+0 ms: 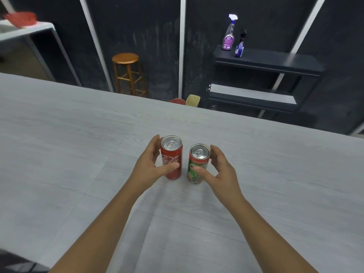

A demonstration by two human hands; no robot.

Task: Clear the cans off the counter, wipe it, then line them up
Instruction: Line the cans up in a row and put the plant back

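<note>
Two slim cans stand upright side by side in the middle of the light grey wood-grain counter (78, 134). The red cola can (173, 154) is on the left, and my left hand (151, 168) wraps around it with the thumb across its front. The green and red can (198, 164) is a small gap to its right, and my right hand (218, 170) grips it, thumb on the front and fingers behind. Both can bottoms appear to rest on the counter.
Beyond the counter's far edge stand a wooden stool (127, 71), a red cup (178, 101) and a yellowish cup (193, 100). A dark shelf unit (266, 62) at the back right carries a purple spray bottle (228, 34) and a dark blue bottle (240, 45). A red basket (20, 18) sits on a white table far left.
</note>
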